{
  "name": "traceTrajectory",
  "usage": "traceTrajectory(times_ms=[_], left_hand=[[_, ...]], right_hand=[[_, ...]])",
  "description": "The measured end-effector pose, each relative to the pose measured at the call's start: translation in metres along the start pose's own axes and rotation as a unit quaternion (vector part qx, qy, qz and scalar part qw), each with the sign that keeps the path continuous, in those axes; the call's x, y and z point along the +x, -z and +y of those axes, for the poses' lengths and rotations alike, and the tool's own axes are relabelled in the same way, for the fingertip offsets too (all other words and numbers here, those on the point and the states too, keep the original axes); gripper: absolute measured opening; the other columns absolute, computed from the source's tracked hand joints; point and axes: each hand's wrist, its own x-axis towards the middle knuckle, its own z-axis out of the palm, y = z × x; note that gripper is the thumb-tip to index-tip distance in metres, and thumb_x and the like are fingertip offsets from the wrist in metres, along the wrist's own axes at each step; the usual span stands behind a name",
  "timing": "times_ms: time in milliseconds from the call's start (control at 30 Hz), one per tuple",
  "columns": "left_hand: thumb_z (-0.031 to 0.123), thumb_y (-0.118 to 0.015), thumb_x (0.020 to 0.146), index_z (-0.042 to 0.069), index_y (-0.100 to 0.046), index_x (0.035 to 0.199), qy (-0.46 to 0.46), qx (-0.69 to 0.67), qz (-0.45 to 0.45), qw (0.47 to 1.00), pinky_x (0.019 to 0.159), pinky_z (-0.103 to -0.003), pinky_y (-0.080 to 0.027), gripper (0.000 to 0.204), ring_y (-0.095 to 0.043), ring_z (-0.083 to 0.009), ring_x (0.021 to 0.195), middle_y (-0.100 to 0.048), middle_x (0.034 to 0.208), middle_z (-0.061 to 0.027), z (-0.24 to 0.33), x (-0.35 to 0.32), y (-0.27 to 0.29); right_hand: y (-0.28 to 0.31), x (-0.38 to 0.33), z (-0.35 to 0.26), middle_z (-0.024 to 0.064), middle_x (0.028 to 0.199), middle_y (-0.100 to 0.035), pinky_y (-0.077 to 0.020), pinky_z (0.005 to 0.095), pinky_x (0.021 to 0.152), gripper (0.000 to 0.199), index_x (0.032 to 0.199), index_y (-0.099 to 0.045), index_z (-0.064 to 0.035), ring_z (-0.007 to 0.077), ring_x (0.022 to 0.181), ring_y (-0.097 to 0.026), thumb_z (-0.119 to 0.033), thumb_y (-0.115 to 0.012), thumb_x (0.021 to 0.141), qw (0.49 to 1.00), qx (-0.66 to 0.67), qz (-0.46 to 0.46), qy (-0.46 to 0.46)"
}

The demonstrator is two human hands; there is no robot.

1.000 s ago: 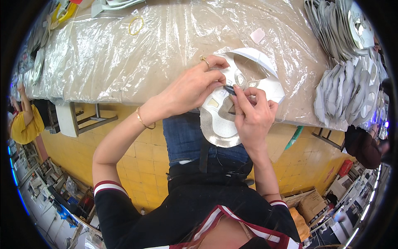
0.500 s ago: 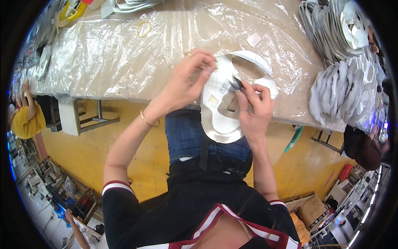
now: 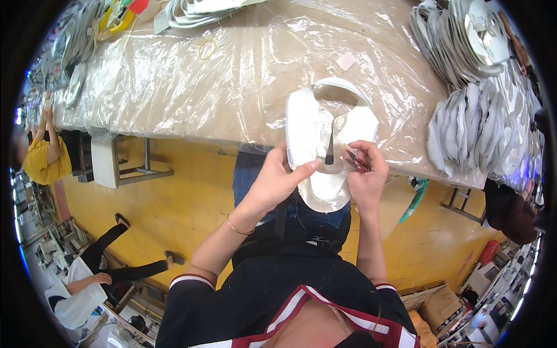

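Note:
A white shoe upper (image 3: 306, 130) with a silvery toe end hangs over the table's near edge. Its heel loop faces away from me, and a dark slot runs down its middle. My left hand (image 3: 281, 178) grips the upper's left edge, thumb on top and fingers underneath. In my right hand (image 3: 369, 181), at the upper's right side, is a small pair of thread snips (image 3: 356, 163), dark-bladed with some red. The fingers are curled around the snips, which point toward the upper.
Clear plastic sheeting covers the table (image 3: 232, 87). Stacked grey-white uppers (image 3: 473, 130) stand at the right, with more pieces (image 3: 203, 11) at the far left. A pale pink scrap (image 3: 346, 61) and a yellow ring (image 3: 207, 49) lie on the sheeting. Someone in white (image 3: 78, 290) is at lower left.
My left hand has come down from above the upper and taken its left edge. The upper has turned straighter. My right hand has drawn the snips back toward me. A person has appeared at lower left.

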Motion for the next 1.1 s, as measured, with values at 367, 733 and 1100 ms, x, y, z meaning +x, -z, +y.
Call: traceTrajectory(times_ms=[367,733,1100], left_hand=[[0.018,-0.064,0.095,-0.005,-0.061,0.116,-0.026,-0.051,-0.016,0.998,0.083,-0.027,-0.05,0.031,-0.061,-0.0102,0.094,-0.068,0.106,-0.0077,0.039,-0.011,0.001],[0.015,-0.064,0.094,-0.004,-0.059,0.119,-0.041,0.059,-0.08,0.994,0.087,-0.029,-0.047,0.032,-0.058,-0.0111,0.098,-0.067,0.107,-0.0089,0.055,-0.012,-0.015],[0.015,-0.056,0.097,0.004,-0.046,0.135,0.098,-0.445,-0.203,0.867,0.077,-0.027,-0.049,0.04,-0.055,-0.0157,0.09,-0.055,0.114,-0.0085,0.029,0.01,0.01]], right_hand=[[0.022,0.005,-0.033,0.0001,0.084,-0.053,-0.0384,0.0226,0.059,0.023,0.106,-0.055,-0.0049,0.0091,0.063,-0.044,-0.027,-0.054,0.099,0.837,0.462,0.186,-0.226],[0.007,-0.008,-0.055,-0.0003,0.075,-0.061,-0.0472,0.0236,0.067,0.02,0.082,-0.067,-0.0039,0.0097,0.072,-0.057,-0.019,-0.08,0.079,0.938,0.266,-0.08,-0.207],[-0.022,-0.002,-0.035,-0.0046,0.077,-0.049,-0.0331,0.0211,0.057,0.015,0.092,-0.057,-0.0025,0.0041,0.065,-0.041,-0.016,-0.057,0.098,0.884,0.429,-0.118,-0.143]])
